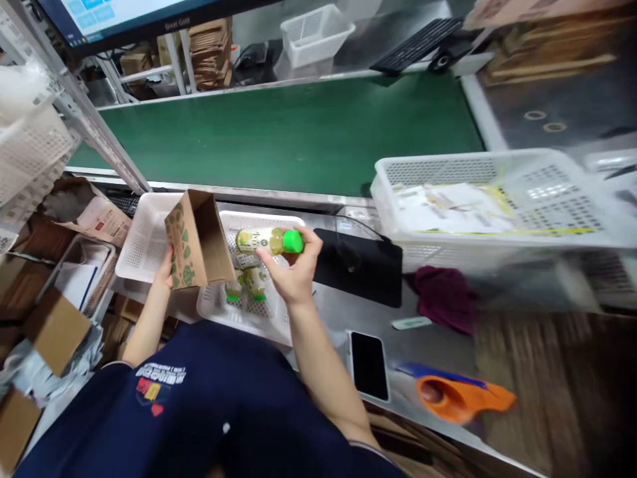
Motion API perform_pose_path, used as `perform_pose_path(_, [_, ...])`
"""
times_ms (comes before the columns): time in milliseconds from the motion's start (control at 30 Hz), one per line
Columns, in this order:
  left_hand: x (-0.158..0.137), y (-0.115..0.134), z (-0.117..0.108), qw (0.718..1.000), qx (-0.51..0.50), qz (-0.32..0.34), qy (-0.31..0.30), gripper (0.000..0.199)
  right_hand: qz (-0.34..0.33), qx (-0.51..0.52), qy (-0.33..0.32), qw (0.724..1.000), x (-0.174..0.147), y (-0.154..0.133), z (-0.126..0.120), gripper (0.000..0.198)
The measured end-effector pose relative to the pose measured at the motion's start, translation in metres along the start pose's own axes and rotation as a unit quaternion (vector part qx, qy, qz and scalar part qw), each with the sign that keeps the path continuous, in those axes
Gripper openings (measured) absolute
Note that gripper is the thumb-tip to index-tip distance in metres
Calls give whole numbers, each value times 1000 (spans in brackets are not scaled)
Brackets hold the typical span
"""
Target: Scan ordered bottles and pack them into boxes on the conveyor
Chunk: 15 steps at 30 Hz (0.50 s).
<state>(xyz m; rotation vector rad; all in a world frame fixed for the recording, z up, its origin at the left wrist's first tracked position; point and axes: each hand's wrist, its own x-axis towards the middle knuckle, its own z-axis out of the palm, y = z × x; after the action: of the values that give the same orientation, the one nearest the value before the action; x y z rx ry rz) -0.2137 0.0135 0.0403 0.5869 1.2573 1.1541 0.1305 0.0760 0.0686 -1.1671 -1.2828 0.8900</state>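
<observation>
My left hand [165, 267] grips the side of a brown cardboard box [186, 249] printed with green shapes. The box is tilted, its open side facing right. In my right hand [297, 272] lies a drink bottle [259, 240] with a bright green cap and a pale label, held sideways just right of the box's opening. Below it, a white perforated basket [279, 318] holds further green-capped bottles [255, 282]. Another white basket [137, 242] stands behind and left of the box.
A green conveyor belt [298, 133] runs across the back. At right stand a white basket with papers [462, 206] and an orange tape dispenser [462, 397]. Nearer lie a phone [369, 365], a black mat [365, 269] and a maroon cloth [444, 297]. A monitor [149, 20] overhangs the upper left.
</observation>
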Motion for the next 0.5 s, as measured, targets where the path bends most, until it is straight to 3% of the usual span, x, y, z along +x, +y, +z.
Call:
perform_pose_path(67, [4, -2, 7, 1000, -2, -16, -3, 66, -35, 36, -34, 998, -20, -26, 9, 80])
perform_pose_path(200, [11, -10, 22, 1000, -1, -23, -14, 66, -86, -16, -197, 977, -33, -51, 19, 49])
perform_pose_path(233, [11, -13, 23, 1000, -1, -18, -10, 65, -102, -27, -199, 974, -31, -49, 16, 40])
perform_pose_path(300, [9, -18, 21, 1000, -1, -6, 5, 61, -107, -35, -139, 984, -22, -35, 5, 30])
perform_pose_path(367, [6, -23, 15, 1000, -4, -4, 20, 59, -48, -54, -77, 994, -10, -9, -7, 34])
perform_pose_path(400, [3, -25, 12, 1000, -9, -9, 26, 58, 5, -87, -79, 993, -6, 7, -11, 41])
perform_pose_path(433, [1, -27, 9, 999, -19, -15, 32, 58, 75, -139, -114, 981, -4, 23, -13, 49])
perform_pose_path(500, [-1, -30, 5, 998, -49, -27, 43, 60, 224, -256, -230, 912, -9, 53, -7, 65])
